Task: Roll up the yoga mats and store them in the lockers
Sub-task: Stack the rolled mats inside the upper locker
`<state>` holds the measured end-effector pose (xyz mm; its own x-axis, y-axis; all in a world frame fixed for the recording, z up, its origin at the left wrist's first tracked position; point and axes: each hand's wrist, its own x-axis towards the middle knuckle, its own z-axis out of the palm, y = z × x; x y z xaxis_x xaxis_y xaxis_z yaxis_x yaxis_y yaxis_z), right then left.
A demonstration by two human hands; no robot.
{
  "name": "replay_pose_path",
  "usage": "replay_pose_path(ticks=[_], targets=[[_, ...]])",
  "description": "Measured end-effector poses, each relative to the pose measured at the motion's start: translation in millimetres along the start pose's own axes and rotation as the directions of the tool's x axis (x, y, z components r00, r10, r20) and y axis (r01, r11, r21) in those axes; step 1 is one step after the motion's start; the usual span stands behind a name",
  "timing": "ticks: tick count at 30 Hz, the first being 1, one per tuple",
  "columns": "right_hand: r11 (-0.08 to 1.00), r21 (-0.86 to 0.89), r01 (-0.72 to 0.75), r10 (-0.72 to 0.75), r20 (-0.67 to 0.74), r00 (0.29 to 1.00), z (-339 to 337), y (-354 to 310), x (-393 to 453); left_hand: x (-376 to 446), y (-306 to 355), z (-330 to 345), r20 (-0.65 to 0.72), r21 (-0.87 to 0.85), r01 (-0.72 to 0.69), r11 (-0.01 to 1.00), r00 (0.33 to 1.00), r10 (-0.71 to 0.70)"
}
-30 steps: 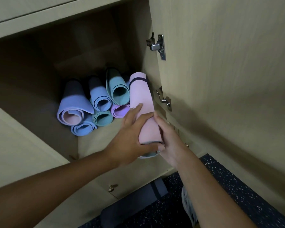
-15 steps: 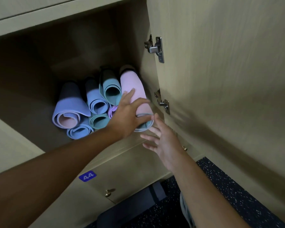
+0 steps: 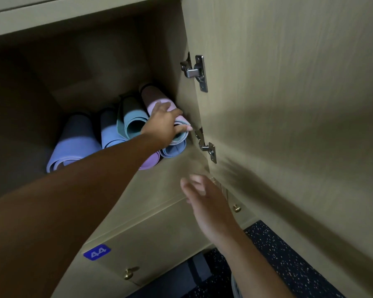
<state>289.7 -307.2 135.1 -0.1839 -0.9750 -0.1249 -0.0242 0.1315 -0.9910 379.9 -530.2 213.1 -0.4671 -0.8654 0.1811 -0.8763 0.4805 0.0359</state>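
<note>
The left hand is reaching into the open locker and gripping the near end of the rolled pink mat, its fingers curled over the top of the roll and its thumb pressing against the coiled end. That pink mat is lying on its side at the 3 o'clock edge of the stack, just beside the locker's side wall, and is sitting on top of a light blue mat. At 9 o'clock from the pink roll a teal mat is resting against it, with a blue mat next along and a lavender mat furthest out at 9 o'clock, its far end fading into shadow. A purple mat is poking out under the left forearm, in the bottom row beside the light blue one. The right hand is hanging in the air at 6 o'clock from the stack, outside the locker's front edge, its fingers loose and spread, holding nothing and touching nothing; it is blurred. The locker door is standing wide open at 3 o'clock, carried on an upper hinge and a lower hinge. Below, at 6 o'clock, a shut door is bearing a blue label reading 44 and a brass knob; a second knob is showing beside the right wrist. Dark speckled floor is lying at 5 o'clock.
</note>
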Motion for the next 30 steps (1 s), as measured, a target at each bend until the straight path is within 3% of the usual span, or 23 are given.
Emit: replay_pose_path(ticks=[2,5,10,13,18,22,27,30], targets=[[0.989,-0.144,0.034,-0.033,0.008,0.999,-2,3,-2,8,-2,8,-0.033,0.162,-0.011,0.987,0.999,0.016],[0.980,-0.197,0.034,-0.035,-0.002,0.999,-7,7,-3,16,-12,12,-0.049,0.440,-0.062,0.896,0.995,0.092],[0.966,-0.253,0.041,-0.036,0.025,0.999,-11,15,-8,32,-28,12,-0.084,0.529,0.014,0.848,0.996,0.035],[0.951,-0.304,0.049,-0.041,0.033,0.999,-11,21,-9,44,-29,9,-0.124,0.503,0.044,0.863,0.992,0.022],[0.933,-0.356,0.043,-0.022,0.063,0.998,-16,27,-9,46,-27,30,0.017,0.481,-0.014,0.876,1.000,0.007],[0.917,-0.395,0.047,-0.017,0.080,0.997,-19,29,-6,34,-19,33,-0.090,0.331,-0.040,0.943,0.993,0.074],[0.886,-0.459,0.064,-0.015,0.110,0.994,-20,29,-8,-28,-18,35,-0.263,0.159,-0.256,0.954,0.920,0.291],[0.848,-0.526,0.070,-0.003,0.127,0.992,-20,34,-8,-82,-22,41,-0.301,0.029,-0.292,0.956,0.909,0.287]])
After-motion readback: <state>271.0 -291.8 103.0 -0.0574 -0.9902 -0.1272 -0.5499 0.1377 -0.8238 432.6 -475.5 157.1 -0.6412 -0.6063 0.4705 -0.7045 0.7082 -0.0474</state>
